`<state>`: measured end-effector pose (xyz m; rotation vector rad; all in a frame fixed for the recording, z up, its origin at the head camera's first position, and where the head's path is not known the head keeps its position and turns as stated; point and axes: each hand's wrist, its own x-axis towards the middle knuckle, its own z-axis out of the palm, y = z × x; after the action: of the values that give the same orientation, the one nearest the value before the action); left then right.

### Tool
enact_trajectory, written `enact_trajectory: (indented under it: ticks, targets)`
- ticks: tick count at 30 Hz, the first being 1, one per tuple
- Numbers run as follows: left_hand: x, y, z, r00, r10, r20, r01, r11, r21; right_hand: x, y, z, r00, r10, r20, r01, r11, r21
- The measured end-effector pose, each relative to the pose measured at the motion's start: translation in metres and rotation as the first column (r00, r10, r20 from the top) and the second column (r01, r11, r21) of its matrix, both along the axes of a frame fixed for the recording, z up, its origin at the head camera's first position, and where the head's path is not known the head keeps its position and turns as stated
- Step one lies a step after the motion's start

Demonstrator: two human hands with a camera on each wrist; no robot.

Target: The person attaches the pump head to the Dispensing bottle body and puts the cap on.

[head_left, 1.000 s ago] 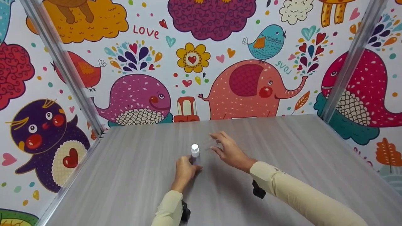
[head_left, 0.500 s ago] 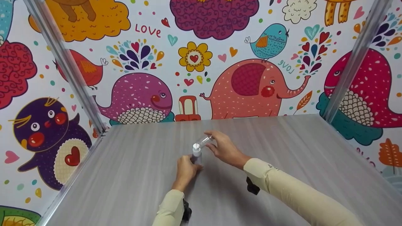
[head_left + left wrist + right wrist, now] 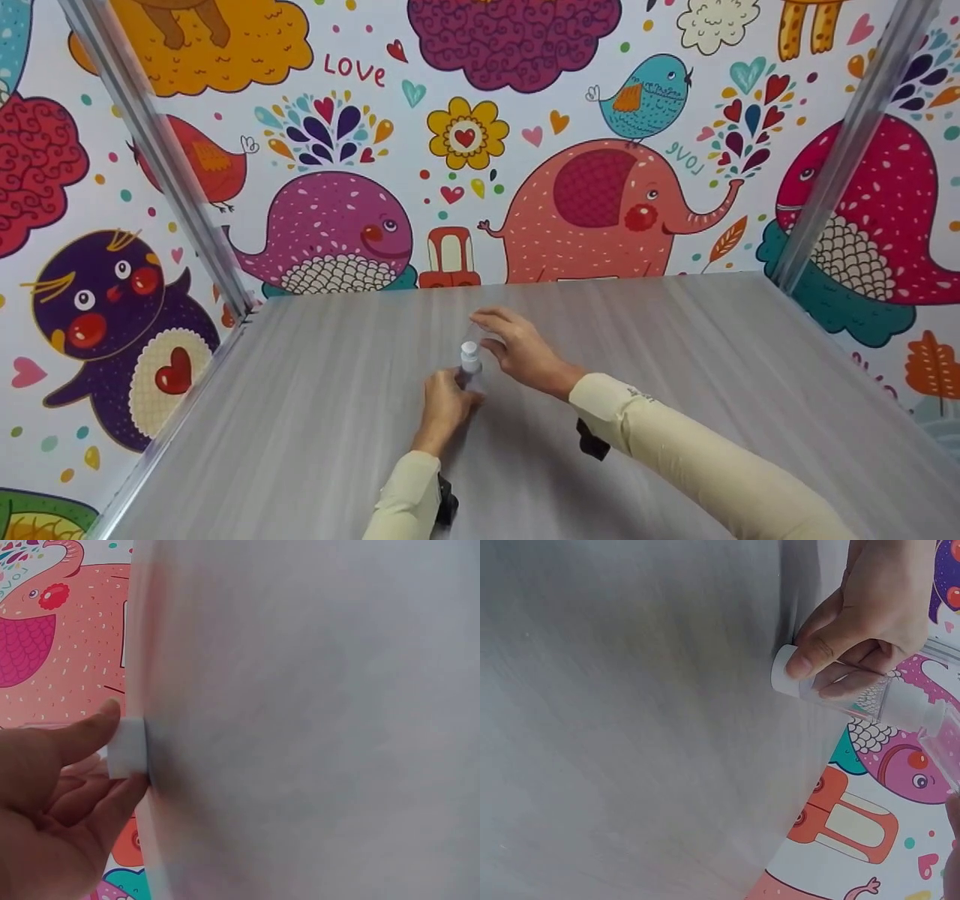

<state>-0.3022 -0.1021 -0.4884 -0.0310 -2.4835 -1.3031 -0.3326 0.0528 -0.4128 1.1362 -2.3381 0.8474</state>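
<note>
A small clear bottle with a white pump top (image 3: 469, 357) stands upright on the table, held low down by my left hand (image 3: 444, 409). In the left wrist view, the thumb and fingers of that hand (image 3: 52, 810) grip around its white base (image 3: 127, 748). My right hand (image 3: 525, 356) pinches a clear cap (image 3: 474, 331) just above the pump top. The right wrist view shows the clear cap (image 3: 943, 746) tilted, with its open end right at the white pump (image 3: 911, 706). Only the right hand's fingertips (image 3: 953, 832) show at that view's edge.
The grey wood-grain table (image 3: 315, 405) reaches back to a wall with a cartoon print (image 3: 457, 67). Metal posts stand at the left (image 3: 172, 165) and right (image 3: 847, 150) corners.
My right hand has moved left with the clear cap, from beside the bottle to over its pump top. The cap has swung more upright. My left hand keeps its hold on the bottle.
</note>
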Motion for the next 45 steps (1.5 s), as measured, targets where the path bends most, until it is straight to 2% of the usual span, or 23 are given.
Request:
enact_trajectory:
  ticks: [11,20,27,42,45]
  targets:
    - [0.0,0.0,0.001,1.0,-0.025,0.018,0.025,1.0,0.001,0.003,-0.008,-0.001,0.999,0.027,0.016,-0.029,0.997,0.069]
    - [-0.002,0.0,-0.001,1.0,-0.028,0.012,0.028,1.0,-0.006,0.005,-0.011,-0.006,0.997,0.034,0.073,-0.044,0.989,0.138]
    - [-0.003,-0.001,-0.001,1.0,-0.023,0.006,0.023,1.0,-0.012,0.004,-0.011,-0.009,0.993,0.032,0.109,-0.049,0.986,0.156]
    - [-0.002,0.0,-0.001,1.0,-0.011,-0.025,0.01,1.0,-0.015,0.003,-0.012,-0.015,0.994,0.053,0.093,-0.066,0.989,0.134]
    - [-0.002,0.001,-0.002,0.999,-0.011,-0.03,0.011,1.0,-0.015,0.002,-0.01,-0.015,0.994,0.058,0.09,-0.072,0.984,0.16]
